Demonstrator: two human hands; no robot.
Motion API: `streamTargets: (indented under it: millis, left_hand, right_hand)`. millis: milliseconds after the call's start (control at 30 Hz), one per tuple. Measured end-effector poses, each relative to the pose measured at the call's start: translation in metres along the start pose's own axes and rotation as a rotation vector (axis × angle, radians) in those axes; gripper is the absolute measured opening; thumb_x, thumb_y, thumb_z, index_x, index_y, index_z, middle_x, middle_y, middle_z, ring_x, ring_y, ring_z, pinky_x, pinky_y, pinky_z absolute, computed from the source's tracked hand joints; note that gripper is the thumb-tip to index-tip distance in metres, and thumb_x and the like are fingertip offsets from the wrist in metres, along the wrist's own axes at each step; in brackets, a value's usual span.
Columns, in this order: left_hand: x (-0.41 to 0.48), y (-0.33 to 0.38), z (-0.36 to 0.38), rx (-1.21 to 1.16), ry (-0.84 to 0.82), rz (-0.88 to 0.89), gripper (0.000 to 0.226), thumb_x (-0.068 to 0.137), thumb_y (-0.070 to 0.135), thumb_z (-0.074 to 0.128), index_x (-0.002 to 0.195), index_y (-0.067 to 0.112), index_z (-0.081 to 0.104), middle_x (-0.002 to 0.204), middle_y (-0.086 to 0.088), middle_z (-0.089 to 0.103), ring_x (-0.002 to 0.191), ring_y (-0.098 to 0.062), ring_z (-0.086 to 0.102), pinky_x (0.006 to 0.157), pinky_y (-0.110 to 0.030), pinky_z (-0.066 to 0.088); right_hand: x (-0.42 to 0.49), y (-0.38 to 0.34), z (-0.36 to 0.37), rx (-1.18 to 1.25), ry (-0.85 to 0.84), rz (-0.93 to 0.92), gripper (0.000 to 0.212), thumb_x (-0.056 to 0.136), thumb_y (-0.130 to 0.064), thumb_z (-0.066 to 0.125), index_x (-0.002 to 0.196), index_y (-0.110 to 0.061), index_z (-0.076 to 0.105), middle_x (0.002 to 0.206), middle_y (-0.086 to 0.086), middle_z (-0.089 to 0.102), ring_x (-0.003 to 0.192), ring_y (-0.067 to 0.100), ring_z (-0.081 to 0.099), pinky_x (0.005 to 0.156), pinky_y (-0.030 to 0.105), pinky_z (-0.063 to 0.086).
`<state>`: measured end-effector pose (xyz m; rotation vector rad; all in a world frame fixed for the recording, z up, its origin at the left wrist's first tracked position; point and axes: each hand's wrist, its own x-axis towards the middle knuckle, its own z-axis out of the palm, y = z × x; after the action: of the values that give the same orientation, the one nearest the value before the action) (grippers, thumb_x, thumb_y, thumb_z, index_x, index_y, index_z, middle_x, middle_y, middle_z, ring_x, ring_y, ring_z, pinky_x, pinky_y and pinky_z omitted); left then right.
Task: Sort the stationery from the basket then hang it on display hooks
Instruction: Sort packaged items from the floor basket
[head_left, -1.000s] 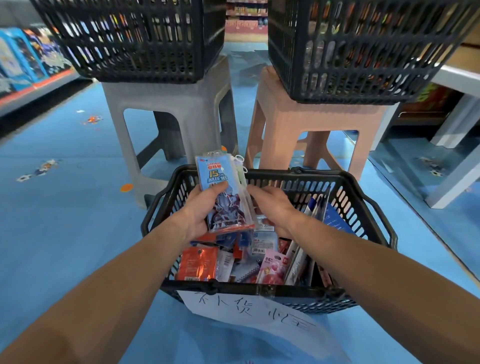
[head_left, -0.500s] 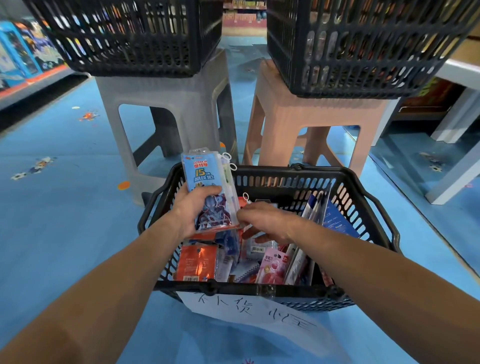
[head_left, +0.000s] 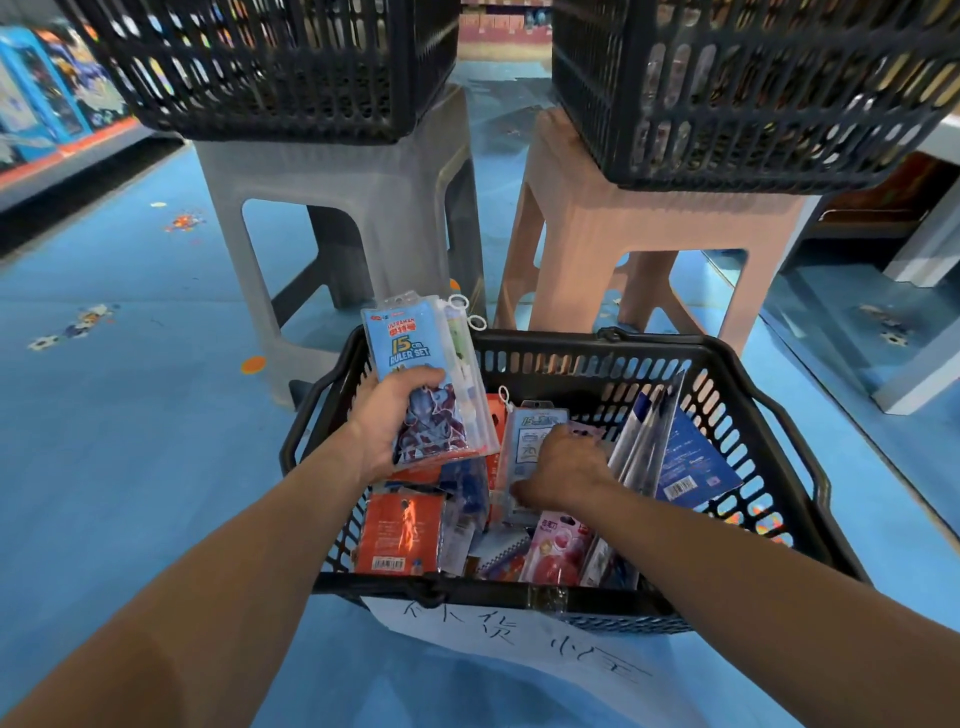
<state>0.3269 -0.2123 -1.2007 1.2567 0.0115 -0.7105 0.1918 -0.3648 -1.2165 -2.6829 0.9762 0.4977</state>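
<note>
1. Head view, hands: we are seeing the left hand (head_left: 392, 423) clenching a bundle of ruler-set packs (head_left: 402, 345). It is holding them upright over the far-left corner of the basket (head_left: 810, 470), with the thumb across the front pack.
2. The right hand (head_left: 561, 467) is reaching down inside the basket. Its fingers are curling over a pale ruler pack (head_left: 532, 434) and the thumb is sitting at the near edge, so we are reading it as a grasp.
3. The other stationery is lying loose in the basket: an orange pack (head_left: 400, 530), a pink pack (head_left: 556, 551), and pen packs (head_left: 644, 441) and a blue card (head_left: 691, 462) leaning at the right wall.
4. Risks, as we are judging them:
   - The pale pack is wedging between its neighbours, so lifting it could drag them up or tip the pen packs.
   - The left-hand bundle is slick plastic, so adding another pack could make it fan out and slip.
   - The ring loops at the top could be snagging on the basket mesh.
5. Surface and room: the basket is sitting on a blue floor (head_left: 130, 415) with a handwritten paper sign (head_left: 519, 639) at its near side.
   - A grey stool (head_left: 353, 208) and a pink stool (head_left: 649, 223) are standing beyond it, each carrying a black crate (head_left: 270, 62).
   - Shelving (head_left: 31, 104) is running along the left.
   - No display hooks are showing.
</note>
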Motion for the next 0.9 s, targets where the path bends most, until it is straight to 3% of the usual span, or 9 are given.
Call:
streamTargets:
  millis: [100,200,333,467,533,667,767,833,900]
  left_hand:
    - [0.0,-0.002,0.002,0.029,-0.037,-0.009,0.05,0.079,0.01,0.078,0.127,0.004,0.066,0.116,-0.023,0.073,0.105,-0.044,0.071,0.094,-0.064,0.054]
    - [0.001,-0.002,0.003,0.048,-0.009,0.0,0.038,0.084,0.007,0.075,0.122,0.006,0.068,0.108,-0.019,0.076,0.092,-0.039,0.075,0.087,-0.056,0.06]
    - [0.0,0.002,0.003,0.066,0.062,0.061,0.042,0.082,0.008,0.077,0.122,0.009,0.066,0.102,-0.017,0.078,0.086,-0.036,0.077,0.079,-0.052,0.062]
    - [-0.005,0.006,0.009,0.074,0.116,0.108,0.039,0.084,0.009,0.077,0.12,0.015,0.063,0.095,-0.012,0.079,0.079,-0.032,0.077,0.074,-0.046,0.062]
    - [-0.007,0.005,0.013,0.086,0.116,0.103,0.042,0.085,0.01,0.077,0.123,0.014,0.061,0.097,-0.013,0.078,0.078,-0.032,0.078,0.067,-0.043,0.062]
    - [-0.011,0.0,0.025,0.091,0.069,0.119,0.036,0.095,0.016,0.071,0.129,0.011,0.061,0.107,-0.016,0.077,0.085,-0.031,0.078,0.065,-0.039,0.062]
    - [-0.015,-0.002,0.035,0.044,0.004,0.086,0.044,0.102,0.048,0.056,0.133,0.018,0.06,0.114,-0.016,0.076,0.095,-0.035,0.076,0.077,-0.048,0.062]
    - [-0.016,-0.003,0.04,-0.016,-0.051,0.01,0.064,0.095,0.072,0.045,0.136,0.024,0.059,0.119,-0.016,0.074,0.104,-0.037,0.074,0.087,-0.055,0.059]
    - [-0.02,-0.001,0.044,-0.037,-0.091,-0.044,0.077,0.087,0.084,0.041,0.133,0.027,0.063,0.121,-0.015,0.073,0.109,-0.036,0.072,0.095,-0.057,0.056]
  right_hand:
    - [0.005,-0.001,-0.003,0.171,0.056,0.051,0.081,0.081,-0.037,0.081,0.137,-0.008,0.03,0.122,0.009,0.058,0.118,0.028,0.058,0.082,0.03,0.046]
    - [0.011,0.0,-0.011,0.601,0.07,0.121,0.066,0.085,-0.023,0.077,0.131,-0.014,0.031,0.111,0.006,0.057,0.109,0.029,0.061,0.094,0.041,0.057]
    - [0.006,-0.001,-0.029,0.942,0.236,0.062,0.053,0.085,-0.016,0.072,0.126,-0.022,0.04,0.099,0.002,0.063,0.092,0.023,0.067,0.086,0.043,0.06]
    - [-0.011,-0.016,-0.05,0.998,0.514,-0.177,0.055,0.08,-0.006,0.069,0.129,-0.022,0.049,0.085,-0.006,0.064,0.077,0.015,0.066,0.071,0.033,0.059]
    - [-0.024,-0.026,-0.057,0.939,0.558,-0.348,0.057,0.08,-0.006,0.068,0.132,-0.023,0.052,0.079,-0.013,0.06,0.072,0.01,0.062,0.066,0.022,0.051]
    - [-0.039,-0.041,-0.054,0.859,0.508,-0.469,0.053,0.079,-0.025,0.067,0.131,-0.032,0.056,0.082,-0.018,0.056,0.082,0.011,0.06,0.075,0.028,0.048]
    - [-0.04,-0.047,-0.049,0.758,0.452,-0.397,0.055,0.075,-0.044,0.058,0.13,-0.046,0.057,0.107,-0.011,0.054,0.112,0.022,0.055,0.101,0.044,0.045]
    - [-0.039,-0.047,-0.049,0.751,0.379,-0.357,0.048,0.083,-0.05,0.058,0.131,-0.049,0.059,0.121,-0.006,0.046,0.126,0.022,0.048,0.113,0.041,0.038]
    - [-0.04,-0.043,-0.052,0.875,0.28,-0.377,0.039,0.094,-0.045,0.054,0.132,-0.041,0.064,0.12,-0.008,0.042,0.128,0.016,0.048,0.116,0.03,0.034]
